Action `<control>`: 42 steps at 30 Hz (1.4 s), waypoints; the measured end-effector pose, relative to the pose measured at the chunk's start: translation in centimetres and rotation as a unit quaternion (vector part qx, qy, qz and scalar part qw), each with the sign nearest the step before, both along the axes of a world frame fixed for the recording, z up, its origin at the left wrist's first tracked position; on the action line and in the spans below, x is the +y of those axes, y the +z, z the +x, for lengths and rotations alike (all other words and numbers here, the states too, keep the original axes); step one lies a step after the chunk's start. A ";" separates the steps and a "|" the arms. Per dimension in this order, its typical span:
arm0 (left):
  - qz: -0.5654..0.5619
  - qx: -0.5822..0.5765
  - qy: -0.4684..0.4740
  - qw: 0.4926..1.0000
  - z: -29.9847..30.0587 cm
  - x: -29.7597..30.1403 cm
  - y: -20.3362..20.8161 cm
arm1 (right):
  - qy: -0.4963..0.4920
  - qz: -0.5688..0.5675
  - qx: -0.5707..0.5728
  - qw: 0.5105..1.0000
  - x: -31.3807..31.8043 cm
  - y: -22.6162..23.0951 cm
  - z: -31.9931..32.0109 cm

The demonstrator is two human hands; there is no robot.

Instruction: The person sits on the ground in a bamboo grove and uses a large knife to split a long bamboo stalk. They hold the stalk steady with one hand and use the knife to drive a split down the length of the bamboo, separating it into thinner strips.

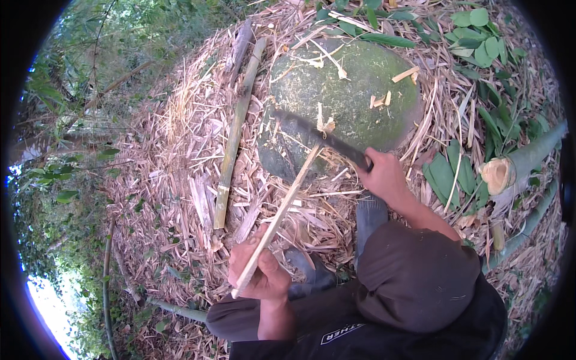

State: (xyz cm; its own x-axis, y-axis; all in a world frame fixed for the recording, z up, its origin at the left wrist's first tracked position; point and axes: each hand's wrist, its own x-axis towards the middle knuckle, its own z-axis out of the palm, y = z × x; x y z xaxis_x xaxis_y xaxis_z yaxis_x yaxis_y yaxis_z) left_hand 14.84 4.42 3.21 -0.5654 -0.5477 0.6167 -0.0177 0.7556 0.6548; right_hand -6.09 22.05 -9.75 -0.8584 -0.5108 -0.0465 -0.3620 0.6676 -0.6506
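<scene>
The fingers of the left hand [261,273] are curled tight round the lower end of a thin pale split bamboo strip [282,213], thumb laid across its top. The strip is straight, flat and cream-coloured, and runs from the hand toward one o'clock until its upper end meets the blade over a large round mossy green-grey stone [354,90]. At ten o'clock from that hand a long greenish bamboo pole [235,135] lies on the dry straw-coloured leaf litter [174,180].

The left wrist rises from the lower edge, bent inward above a dark trouser knee.

To the right, a dark curved steel chopping knife [312,137] lies across the stone's near edge, its blade touching the strip's tip. The right hand [384,177] is closed on the knife's handle, forearm reaching toward eleven o'clock. At three o'clock from it stands a cut green bamboo stump [504,174] with a pale raw end.
</scene>
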 end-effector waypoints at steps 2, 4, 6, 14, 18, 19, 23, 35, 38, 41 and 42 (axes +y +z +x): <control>-0.029 -0.009 -0.016 0.999 -0.3 0.6 0.3 | -0.034 0.058 -0.054 0.996 -0.2 0.6 -0.8; 0.020 0.021 -0.024 0.999 -0.4 1.0 0.2 | -0.009 0.079 -0.049 0.996 -0.2 0.6 -0.6; 0.027 0.024 -0.017 0.999 -0.6 1.1 0.3 | -0.005 0.061 -0.033 0.998 0.8 0.3 -0.5; 0.048 -0.005 0.035 0.998 0.4 0.0 -0.1 | -0.007 0.010 -0.063 0.998 2.1 0.3 1.0; 0.170 0.049 0.136 0.975 -0.1 -0.7 -0.5 | 0.000 0.007 -0.024 1.000 1.2 0.0 1.5; 0.220 0.074 0.165 0.958 -0.4 -0.9 -0.8 | -0.008 -0.002 -0.032 0.999 1.0 0.0 1.4; 0.302 0.081 0.141 0.939 0.3 -1.2 -0.9 | 0.014 -0.047 -0.029 0.998 0.5 0.4 1.0; 0.322 0.118 0.126 0.931 -1.8 -2.7 -3.8 | 0.025 -0.100 -0.109 0.989 -0.6 2.0 1.5; 0.378 0.132 0.101 0.911 -4.2 -3.9 -4.7 | -0.073 -0.136 -0.151 0.976 0.6 -0.5 2.0; 0.390 0.109 0.081 0.911 -5.4 -5.7 -3.1 | -0.174 -0.190 -0.198 0.946 2.1 -1.8 1.8; 0.375 0.094 0.096 0.917 -6.0 -6.5 -1.8 | -0.183 -0.182 -0.180 0.949 2.5 -2.2 1.6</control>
State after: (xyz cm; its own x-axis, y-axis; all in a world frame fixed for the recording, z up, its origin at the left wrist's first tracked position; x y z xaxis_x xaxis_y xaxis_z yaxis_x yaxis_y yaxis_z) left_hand 8.85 -2.10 1.43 -0.3359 -0.9363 0.1027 0.0624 0.0867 0.9943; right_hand -4.52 24.53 -11.91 -0.9435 -0.2193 -0.2483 0.1409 0.4128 -0.8999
